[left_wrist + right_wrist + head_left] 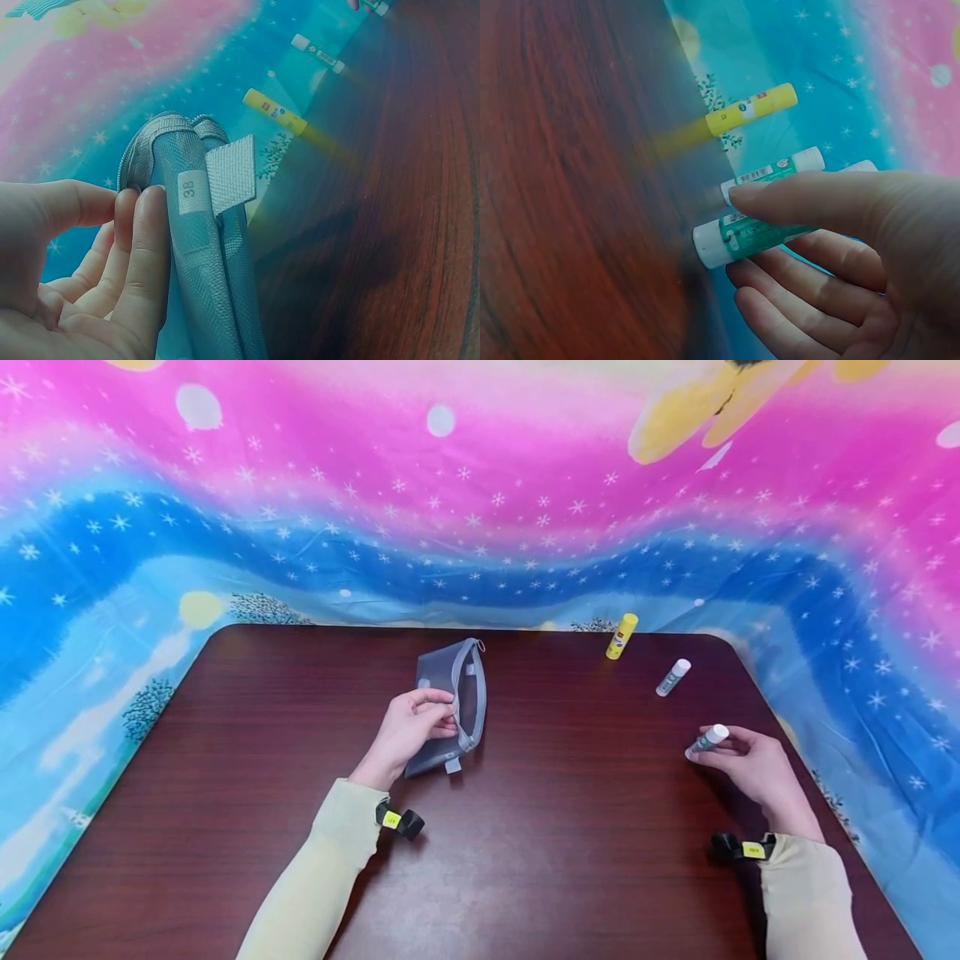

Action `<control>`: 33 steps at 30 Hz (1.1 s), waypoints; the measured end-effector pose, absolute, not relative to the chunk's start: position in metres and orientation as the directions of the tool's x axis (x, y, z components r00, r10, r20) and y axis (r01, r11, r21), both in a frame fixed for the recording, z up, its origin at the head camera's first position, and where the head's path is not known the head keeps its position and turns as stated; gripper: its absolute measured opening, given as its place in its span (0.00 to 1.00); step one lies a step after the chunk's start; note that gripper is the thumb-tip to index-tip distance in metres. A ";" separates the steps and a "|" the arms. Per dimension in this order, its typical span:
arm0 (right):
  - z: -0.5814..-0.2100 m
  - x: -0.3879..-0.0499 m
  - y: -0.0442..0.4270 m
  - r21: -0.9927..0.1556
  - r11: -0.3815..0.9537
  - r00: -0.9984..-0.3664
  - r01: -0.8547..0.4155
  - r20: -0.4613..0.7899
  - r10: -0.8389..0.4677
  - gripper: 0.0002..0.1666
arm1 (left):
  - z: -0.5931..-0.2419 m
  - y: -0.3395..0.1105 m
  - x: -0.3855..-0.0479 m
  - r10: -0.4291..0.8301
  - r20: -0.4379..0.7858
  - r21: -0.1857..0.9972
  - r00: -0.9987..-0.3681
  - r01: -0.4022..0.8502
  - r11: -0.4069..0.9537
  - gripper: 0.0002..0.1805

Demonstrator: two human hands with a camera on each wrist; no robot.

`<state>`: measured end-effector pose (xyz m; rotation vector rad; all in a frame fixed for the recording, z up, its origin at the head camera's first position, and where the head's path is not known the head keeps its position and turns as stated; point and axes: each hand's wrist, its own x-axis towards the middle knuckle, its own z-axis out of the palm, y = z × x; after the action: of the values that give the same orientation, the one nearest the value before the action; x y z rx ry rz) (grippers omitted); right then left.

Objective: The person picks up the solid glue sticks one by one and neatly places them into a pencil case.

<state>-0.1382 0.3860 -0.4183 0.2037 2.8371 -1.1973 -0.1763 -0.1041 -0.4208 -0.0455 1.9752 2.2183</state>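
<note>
On my head feed, the left hand (405, 731) held the grey mesh pouch (438, 672) by one side of its mouth, thumb and fingertips brought together in a pinch with just the edge between them. The pouch lay on the dark wooden table (555, 827), left of the right hand, its zipped mouth parted and facing right. My left wrist view showed a label reading 38 (193, 193) near one end, with a woven tab (232, 174) beside it.

Over at the table's right side, the right hand (757, 768) gripped a green-and-white glue stick (708, 742) — thumb across one side, fingers bent round the other, spread only as far as the barrel's width. Its white cap pointed up and the barrel leaned a little; I could not tell whether its base touched the wood.

Beyond that hand, a second white-capped stick (673, 677) stood upright, and farther back a yellow glue stick (621, 637) stood near the far edge, the two well apart from the pouch. Behind everything I could see a pink and blue cloth (480, 552) printed with snowflakes. Pale sleeves (307, 868) covered both forearms.
</note>
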 end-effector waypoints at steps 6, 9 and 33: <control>-0.425 -0.140 0.386 -0.699 0.700 -0.989 0.145 -0.093 0.112 0.35 | -0.421 -0.104 -0.177 0.107 -0.133 0.983 -0.985 -0.144 -0.110 0.12; -0.427 -0.141 0.387 -0.684 0.713 -0.987 0.158 -0.089 0.134 0.34 | -0.421 -0.104 -0.177 0.107 -0.134 0.983 -0.985 -0.146 -0.109 0.12; -0.424 -0.147 0.379 -0.730 0.675 -0.990 0.108 -0.015 0.143 0.31 | -0.422 -0.104 -0.177 0.106 -0.125 0.984 -0.986 -0.137 -0.112 0.12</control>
<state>-0.1467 0.3794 -0.4239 0.2187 2.9142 -1.2663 -0.1771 -0.1037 -0.4224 -0.0345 1.9758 2.2282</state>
